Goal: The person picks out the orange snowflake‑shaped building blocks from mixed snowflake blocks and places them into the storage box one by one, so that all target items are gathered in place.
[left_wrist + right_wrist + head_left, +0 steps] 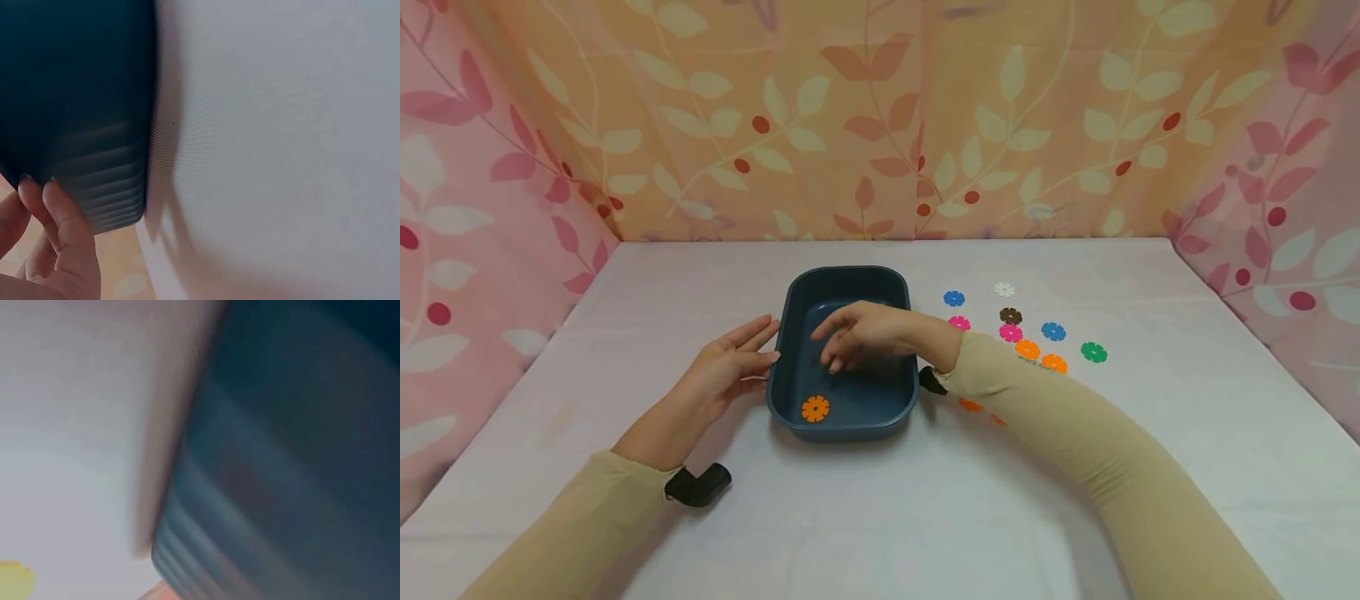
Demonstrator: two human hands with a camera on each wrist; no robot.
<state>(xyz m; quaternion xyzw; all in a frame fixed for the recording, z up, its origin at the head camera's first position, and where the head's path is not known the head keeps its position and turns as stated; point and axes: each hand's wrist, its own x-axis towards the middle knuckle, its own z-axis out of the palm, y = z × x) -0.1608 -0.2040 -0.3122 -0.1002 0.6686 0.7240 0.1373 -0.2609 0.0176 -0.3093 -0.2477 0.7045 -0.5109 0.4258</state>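
A dark blue rectangular bin [842,431] with rounded corners sits in front of me. Inside it, near its front left corner, lies an orange notched disc [816,408]. My left hand [730,364] is at the bin's left side, its extended fingertips touching the outer wall, as the left wrist view also shows. Over the bin's interior hangs my right hand [865,333], fingers loosely bent and spread, with nothing visible between them. The ribbed outer wall [212,531] fills much of the right wrist view, where the right hand is mostly hidden.
Right of the bin, several notched discs lie scattered: blue [954,298], white [1004,290], brown [1011,316], pink [1011,333], orange [1054,363] and green [1093,352]. My right sleeve [1075,425] covers some. A patterned curtain [880,125] stands behind the white-covered table [880,533].
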